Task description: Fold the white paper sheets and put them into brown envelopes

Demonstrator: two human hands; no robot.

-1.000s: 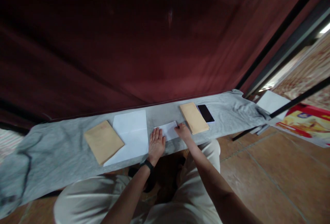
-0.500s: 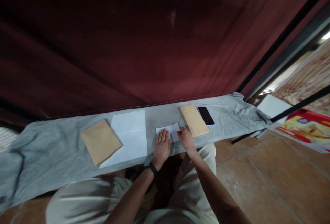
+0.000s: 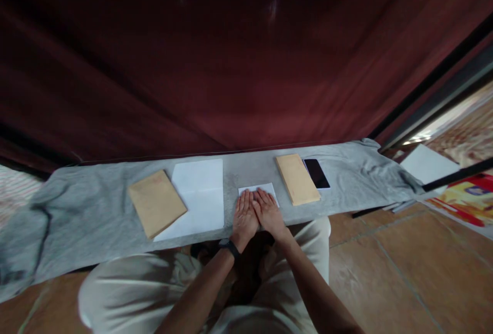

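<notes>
A small folded white paper (image 3: pixel 257 189) lies on the grey cloth-covered bench (image 3: pixel 96 211) in front of me. My left hand (image 3: pixel 244 216) and my right hand (image 3: pixel 268 213) lie flat side by side on its near part, fingers stretched out and pressing it down. Only the paper's far edge shows beyond my fingertips. A black band sits on my left wrist.
Left of my hands lie a white sheet (image 3: pixel 196 198) and a brown envelope (image 3: pixel 156 202) overlapping it. To the right are another brown envelope (image 3: pixel 296 178) and a black phone (image 3: pixel 316 173). A dark red curtain hangs behind. Tiled floor, white paper (image 3: pixel 427 163) and a colourful poster (image 3: pixel 468 198) lie right.
My right hand has left the paper's right edge and come to lie flat beside my left hand on the paper. The paper now looks smaller, its right part folded in.
</notes>
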